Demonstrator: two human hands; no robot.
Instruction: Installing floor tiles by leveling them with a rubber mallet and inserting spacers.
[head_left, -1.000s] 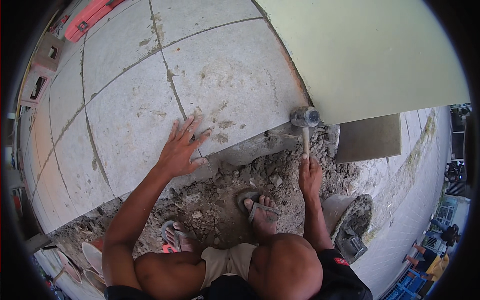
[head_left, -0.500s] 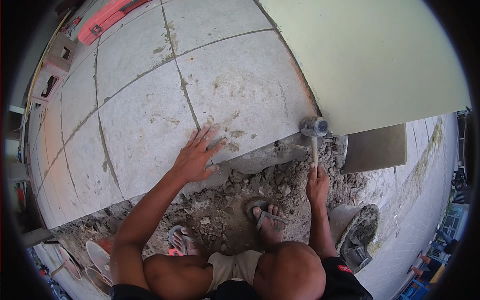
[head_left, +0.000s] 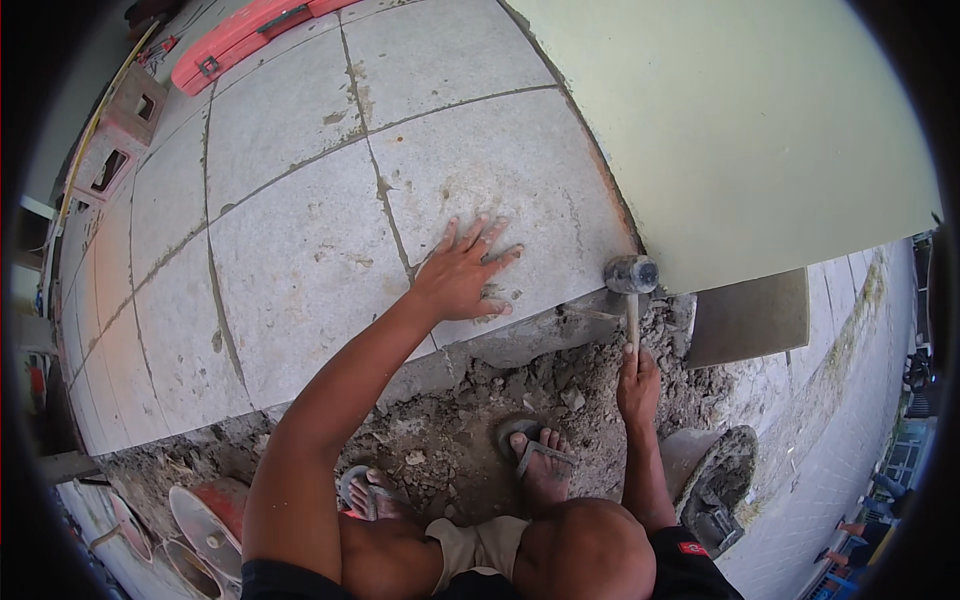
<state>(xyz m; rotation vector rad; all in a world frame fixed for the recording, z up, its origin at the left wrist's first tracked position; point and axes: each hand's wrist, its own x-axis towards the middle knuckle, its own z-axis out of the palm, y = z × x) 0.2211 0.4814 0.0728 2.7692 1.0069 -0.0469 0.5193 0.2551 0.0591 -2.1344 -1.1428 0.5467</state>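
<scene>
My left hand (head_left: pixel 464 272) lies with fingers spread on a large grey floor tile (head_left: pixel 500 170), near its front edge. In my right hand (head_left: pixel 637 385) is the light wooden handle of a rubber mallet (head_left: pixel 632 274), gripped low down. The mallet's dark, worn head is at the tile's right corner, close to the foot of the pale green wall (head_left: pixel 740 130); whether it touches the tile I cannot tell. Below the tile's edge shows a rough layer of mortar (head_left: pixel 530 337).
Broken soil and rubble (head_left: pixel 470 410) lie around my sandalled feet. To the right are a loose grey tile piece (head_left: pixel 750 318) and a mortar-crusted bucket (head_left: pixel 735 460) with a tool inside. Several buckets (head_left: pixel 205 515) stand at lower left. A red case (head_left: pixel 250 40) rests on the far tiles.
My left hand has slid right and a little farther away, from the joint between tiles onto the right-hand tile. The mallet has stayed at the corner; the view has shifted slightly.
</scene>
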